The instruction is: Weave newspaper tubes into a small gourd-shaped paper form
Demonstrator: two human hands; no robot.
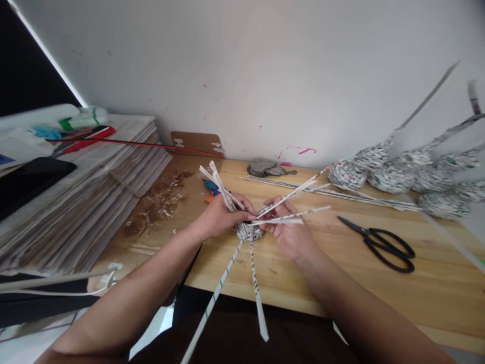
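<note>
A small woven piece of rolled newspaper strips [248,232] is between my hands, just above the wooden table. Several long paper strips [216,290] stick out of it; two hang toward my lap, others point up left and out right. My left hand [223,215] is closed on the left side of the weave, thumb on its top edge, with a bundle of strips rising beside the fingers. My right hand [290,227] pinches paper strips on the right side. Its fingertips are partly hidden behind the strips.
Black-handled scissors [382,242] lie on the wooden table [322,283] to the right. Finished woven paper balls [394,174] with long stems pile up at the back right. Loose paper rods [364,197] lie behind my right hand. A tall newspaper stack [125,187] and a dark phone [38,179] are left.
</note>
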